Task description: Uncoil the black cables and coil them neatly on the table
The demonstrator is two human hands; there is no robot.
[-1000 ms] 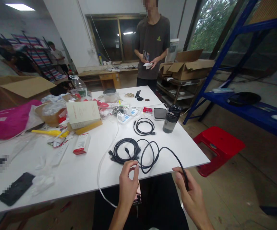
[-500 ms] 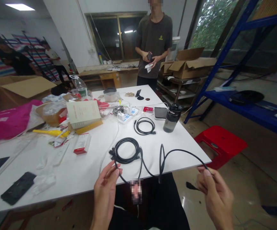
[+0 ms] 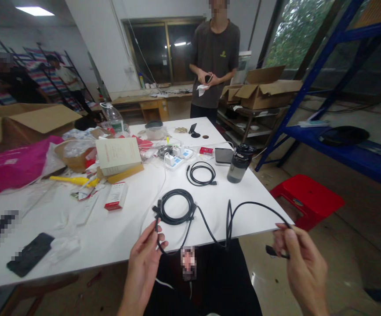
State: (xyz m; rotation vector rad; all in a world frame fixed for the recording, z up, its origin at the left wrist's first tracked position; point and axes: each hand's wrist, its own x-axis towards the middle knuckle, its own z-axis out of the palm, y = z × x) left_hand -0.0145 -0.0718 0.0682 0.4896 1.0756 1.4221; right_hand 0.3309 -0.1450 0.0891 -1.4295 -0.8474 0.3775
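Pinching black cable (image 3: 210, 221) | left hand (image 3: 146, 256) fingers | right hand (image 3: 300, 261) fingers

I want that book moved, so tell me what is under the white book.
The white book lies on a flat yellow-brown thing, perhaps an envelope or box, whose edge juts out at the front right. The rest beneath is covered.

A white table (image 3: 111, 237) is being taken up by clutter. A coiled black cable (image 3: 175, 207) is lying near the front edge, a smaller black coil (image 3: 201, 174) behind it, just beside a dark bottle (image 3: 237, 163). A power strip (image 3: 174, 159) and a phone (image 3: 222, 156) are lying farther back. To the left, a pale book (image 3: 117, 156), a red-and-white box (image 3: 116, 196), a yellow tool (image 3: 70, 179) (partly buried) and a black phone (image 3: 30, 260) are being carried.
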